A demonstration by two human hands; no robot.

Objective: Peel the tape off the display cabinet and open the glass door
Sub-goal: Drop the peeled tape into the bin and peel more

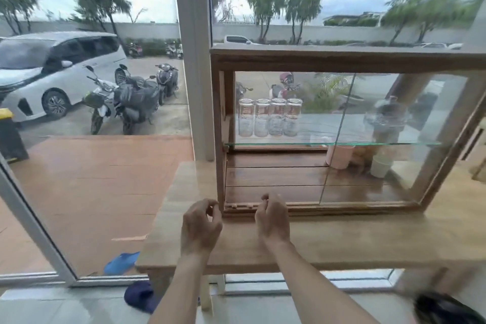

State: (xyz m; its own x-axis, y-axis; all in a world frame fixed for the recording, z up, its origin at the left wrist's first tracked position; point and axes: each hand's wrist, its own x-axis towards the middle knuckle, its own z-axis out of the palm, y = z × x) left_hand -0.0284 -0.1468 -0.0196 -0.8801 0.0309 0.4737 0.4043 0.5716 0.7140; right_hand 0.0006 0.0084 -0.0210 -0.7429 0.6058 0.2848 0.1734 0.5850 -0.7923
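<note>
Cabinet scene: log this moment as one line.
left hand: curled at cabinet bottom-left corner | right hand: fingertips at bottom rail | glasses: on upper shelf | tape: cannot tell

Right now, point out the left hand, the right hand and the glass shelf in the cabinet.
left hand [201, 223]: head view, on the back of the hand.
right hand [272, 221]: head view, on the back of the hand.
glass shelf [289, 143]: head view, on its green front edge.

White van [52, 71] parked outside window, motorcycles [131, 97] just right of it, yellow-lidded bin [10, 137] to its lower left, blue slipper [121, 262] well below.
</note>
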